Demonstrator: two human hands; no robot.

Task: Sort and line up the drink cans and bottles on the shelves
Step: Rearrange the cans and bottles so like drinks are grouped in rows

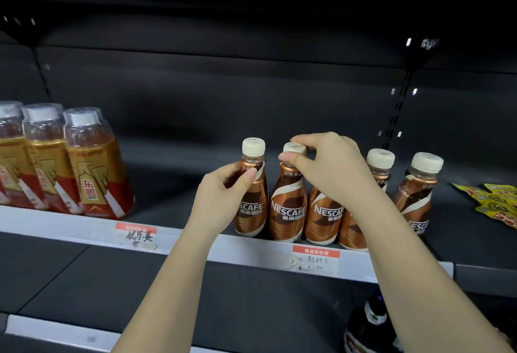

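Note:
Several brown Nescafe coffee bottles with cream caps stand in a row at the front of the dark shelf (195,184). My left hand (221,196) grips the leftmost bottle (253,207) around its shoulder. My right hand (333,168) pinches the cap of the second bottle (288,212), which leans slightly left. A third bottle (324,218) stands partly behind my right wrist. Two more bottles (425,193) follow to the right, one mostly hidden by my forearm.
Three gold and red drink bottles (95,168) stand at the shelf's left. Yellow packets (495,201) lie at the right. Price tags (316,260) hang on the grey shelf edge. A dark bottle (372,324) stands on the lower shelf.

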